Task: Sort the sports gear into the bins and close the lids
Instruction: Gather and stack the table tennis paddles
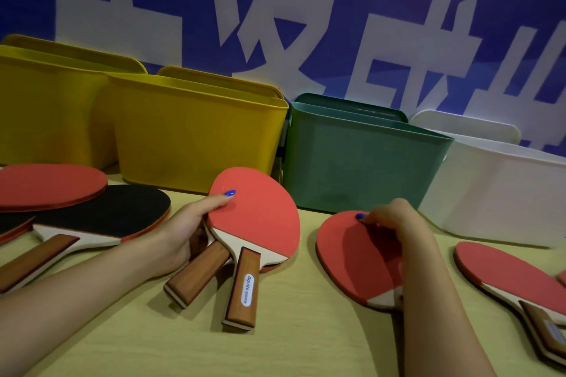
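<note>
Table tennis paddles with wooden handles lie on a yellowish table (291,330). My left hand (186,229) grips two stacked paddles (260,217), red face up, thumb on top, tilted off the table. My right hand (395,223) rests fingers-down on the far edge of another red paddle (352,260) that lies flat. Behind stand four open bins: two yellow bins (196,138) (46,119), a green bin (361,159) and a white bin (502,193). Their lids lean behind them against the wall.
A red paddle (49,184) and a black-faced paddle (101,214) overlap at the left. Another red paddle (514,278) lies at the right edge. A blue wall with large white characters (275,24) closes the back.
</note>
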{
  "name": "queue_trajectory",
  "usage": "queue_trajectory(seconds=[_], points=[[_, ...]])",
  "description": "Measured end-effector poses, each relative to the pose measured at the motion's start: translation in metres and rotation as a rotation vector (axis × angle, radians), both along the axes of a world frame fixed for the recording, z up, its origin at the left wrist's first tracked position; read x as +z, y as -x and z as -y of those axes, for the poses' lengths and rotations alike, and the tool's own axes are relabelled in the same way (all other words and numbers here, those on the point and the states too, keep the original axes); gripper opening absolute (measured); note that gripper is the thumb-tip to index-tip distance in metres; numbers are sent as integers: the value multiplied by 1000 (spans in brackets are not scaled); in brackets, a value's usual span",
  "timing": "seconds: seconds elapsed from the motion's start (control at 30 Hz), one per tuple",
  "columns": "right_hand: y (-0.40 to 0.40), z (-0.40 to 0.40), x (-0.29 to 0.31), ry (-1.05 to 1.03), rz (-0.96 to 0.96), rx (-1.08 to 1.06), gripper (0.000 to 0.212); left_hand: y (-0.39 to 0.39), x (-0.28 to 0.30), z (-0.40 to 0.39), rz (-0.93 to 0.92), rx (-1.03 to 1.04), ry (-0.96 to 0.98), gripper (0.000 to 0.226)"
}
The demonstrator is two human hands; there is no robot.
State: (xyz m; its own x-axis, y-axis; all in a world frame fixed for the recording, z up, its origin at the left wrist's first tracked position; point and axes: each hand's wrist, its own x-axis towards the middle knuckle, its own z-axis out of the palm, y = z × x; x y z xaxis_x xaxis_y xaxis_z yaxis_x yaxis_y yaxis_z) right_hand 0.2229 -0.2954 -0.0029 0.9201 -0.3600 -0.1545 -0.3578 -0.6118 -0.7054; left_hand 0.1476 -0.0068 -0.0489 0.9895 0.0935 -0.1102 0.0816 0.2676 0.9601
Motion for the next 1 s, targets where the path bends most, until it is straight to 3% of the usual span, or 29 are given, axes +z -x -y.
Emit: queue_trajectory(seconds=[0.1,0.33,0.47,0.57,0.63,0.87,1.0], points=[[15,-3,23,-40,111,72,31,2,1,1,-17,12,8,31],[44,-19,54,-540,438,268,1,6,3,2,25,-52,-84,29],[32,-22,52,-991,452,209,14,7,4,1,23,-53,-76,35],[25,-37,45,-967,502,97,13,4,2,2,24,-5,-44,30],[24,-51,37,-925,455,58,17,4,2,2,36,-22,-56,32],[16,-68,12,-1122,101,47,22,0,2,-4,37,-112,23,39],[13,-68,11,-1282,90,-21,21,-1,0,-6,15,-93,-2,45]])
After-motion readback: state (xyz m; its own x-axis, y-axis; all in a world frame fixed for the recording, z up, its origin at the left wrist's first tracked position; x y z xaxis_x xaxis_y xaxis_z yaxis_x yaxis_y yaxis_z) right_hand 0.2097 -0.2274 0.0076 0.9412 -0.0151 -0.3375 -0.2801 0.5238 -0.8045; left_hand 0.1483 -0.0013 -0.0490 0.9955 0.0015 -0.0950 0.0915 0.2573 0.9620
